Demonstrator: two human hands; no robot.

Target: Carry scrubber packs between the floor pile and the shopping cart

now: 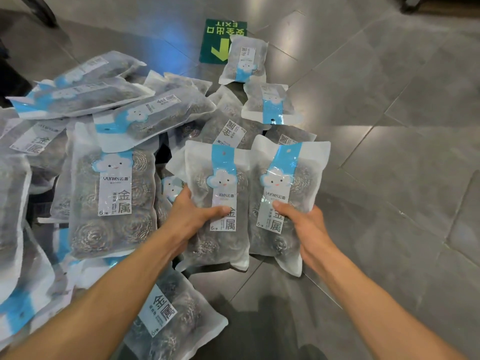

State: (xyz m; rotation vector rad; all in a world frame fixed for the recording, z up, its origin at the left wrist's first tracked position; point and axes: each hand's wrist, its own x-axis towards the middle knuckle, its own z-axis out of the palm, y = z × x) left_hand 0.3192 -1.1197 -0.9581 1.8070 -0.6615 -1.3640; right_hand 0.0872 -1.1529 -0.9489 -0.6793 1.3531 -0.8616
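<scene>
Both forearms bare, entering from the bottom edge and angling up toward centre frame, converging slightly. Left arm comes in from lower left, long diagonal, wrist roughly straight. Left hand (193, 216) back-side up, thumb laid forward and to the right on top, other fingers curled under and hidden, in a pinch grip. Right arm comes in from lower right, steeper diagonal, wrist bent a little inward. Right hand (304, 224) thumb on top pointing left, remaining fingers wrapped underneath out of sight, also gripping. Hands sit near each other at about the same height, apart, not touching. Both closed in a hold, neither relaxed.
</scene>
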